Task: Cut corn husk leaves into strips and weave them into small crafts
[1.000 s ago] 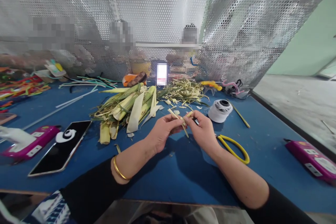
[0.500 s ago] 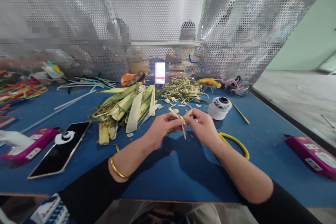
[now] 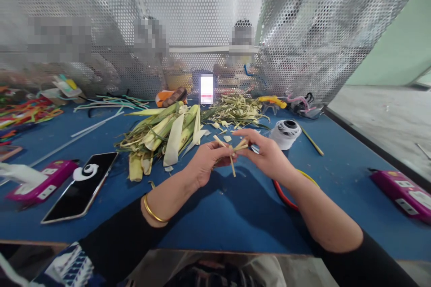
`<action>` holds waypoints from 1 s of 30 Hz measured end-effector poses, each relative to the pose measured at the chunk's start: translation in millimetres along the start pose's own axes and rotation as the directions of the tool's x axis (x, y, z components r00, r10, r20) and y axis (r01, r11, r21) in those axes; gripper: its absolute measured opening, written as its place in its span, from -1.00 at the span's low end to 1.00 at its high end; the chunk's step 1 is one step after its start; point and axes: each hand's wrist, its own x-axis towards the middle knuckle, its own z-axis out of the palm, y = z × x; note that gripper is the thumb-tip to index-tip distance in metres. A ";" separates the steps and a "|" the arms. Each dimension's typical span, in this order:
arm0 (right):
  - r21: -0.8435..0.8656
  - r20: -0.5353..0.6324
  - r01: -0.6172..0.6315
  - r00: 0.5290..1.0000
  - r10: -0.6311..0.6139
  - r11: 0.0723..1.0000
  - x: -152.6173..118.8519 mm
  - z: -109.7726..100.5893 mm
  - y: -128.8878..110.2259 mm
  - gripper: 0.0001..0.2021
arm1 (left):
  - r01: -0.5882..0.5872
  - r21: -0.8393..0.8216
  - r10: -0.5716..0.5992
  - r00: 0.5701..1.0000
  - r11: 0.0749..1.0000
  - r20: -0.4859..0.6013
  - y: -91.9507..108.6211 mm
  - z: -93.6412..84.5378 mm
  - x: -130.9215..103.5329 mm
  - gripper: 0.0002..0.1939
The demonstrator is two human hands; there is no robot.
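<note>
Narrow pale corn husk strips (image 3: 233, 168) cross one another in front of me, with short ends sticking out several ways. My left hand (image 3: 212, 158) is closed, thumb and fingers pinching the strips near their crossing. Just right of it, my right hand (image 3: 264, 150) has its index finger and thumb apart. Strip ends lie in the gap between them. A small shiny piece shows by the right palm; what it is I cannot make out. Behind the left hand rests a heap of corn husks (image 3: 158, 132), with a pile of shredded husk (image 3: 237, 110) farther back.
A white thread spool (image 3: 284, 136) stands beyond my right wrist, near a thin stick (image 3: 312, 141). A red and yellow ring (image 3: 283, 195) lies under my right forearm. At left are a phone (image 3: 82, 188) and a purple power strip (image 3: 50, 181). A perforated metal screen (image 3: 205, 22) rises behind.
My right fingers have spread from their pinch on the strips, the index finger lifting. The left hand keeps its pinch. The view has shifted slightly, and the ring's red part now shows.
</note>
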 end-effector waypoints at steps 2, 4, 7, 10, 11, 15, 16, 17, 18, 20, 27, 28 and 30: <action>-0.124 0.005 0.102 0.995 -0.102 0.987 0.5 -3.0 -0.5 -0.87 | 0.009 -0.007 -0.009 1.000 1.000 0.005 -0.2 -0.2 0.1 -0.85; -0.189 0.022 0.154 0.988 -0.153 0.970 0.8 -4.0 0.7 -0.91 | 0.017 -0.002 -0.017 1.000 1.000 0.006 -0.5 -0.1 0.0 -0.84; -0.163 0.050 0.149 0.989 -0.143 0.975 0.9 -3.1 2.5 -0.89 | 0.022 -0.001 -0.022 1.000 1.000 0.006 -1.3 0.2 0.1 -0.82; -0.110 0.068 0.112 0.992 -0.104 0.988 0.4 -1.7 3.1 -0.92 | 0.035 -0.008 -0.035 0.999 0.999 0.012 -2.9 0.4 0.5 -0.80; -0.116 0.063 0.111 0.993 -0.104 0.987 0.2 -1.5 3.3 -0.91 | 0.039 -0.012 -0.039 0.999 0.999 0.017 -3.5 0.3 0.6 -0.80; -0.202 0.042 0.219 0.976 -0.215 0.955 0.2 -2.0 4.2 -0.87 | 0.048 -0.041 -0.045 0.997 0.998 0.055 -5.6 -1.1 0.5 -0.74; -0.216 0.046 0.251 0.968 -0.247 0.944 0.3 -2.2 4.5 -0.86 | 0.057 -0.042 -0.054 0.996 0.997 0.072 -5.8 -1.6 0.4 -0.73; -0.226 0.052 0.275 0.961 -0.271 0.934 0.4 -2.3 4.8 -0.85 | 0.070 -0.038 -0.066 0.994 0.997 0.090 -5.7 -2.1 0.4 -0.72; -0.235 0.058 0.290 0.957 -0.284 0.928 0.5 -2.4 5.0 -0.85 | 0.085 -0.031 -0.081 0.990 0.996 0.112 -5.3 -2.6 0.4 -0.71; -0.249 0.070 0.291 0.957 -0.283 0.924 0.7 -2.6 5.2 -0.85 | 0.110 -0.017 -0.106 0.982 0.994 0.158 -4.1 -3.6 0.6 -0.68; -0.220 0.102 0.227 0.973 -0.209 0.949 0.8 -3.3 3.9 -0.86 | 0.055 -0.019 -0.051 0.983 0.998 0.174 -2.4 -5.5 2.9 -0.67; -0.211 0.107 0.223 0.973 -0.205 0.952 0.8 -3.4 4.0 -0.86 | 0.062 -0.026 -0.056 0.983 0.998 0.177 -2.7 -5.5 3.1 -0.67; -0.197 0.111 0.219 0.973 -0.200 0.956 0.8 -3.4 4.6 -0.86 | 0.080 -0.038 -0.071 0.980 0.996 0.187 -3.3 -5.5 3.5 -0.68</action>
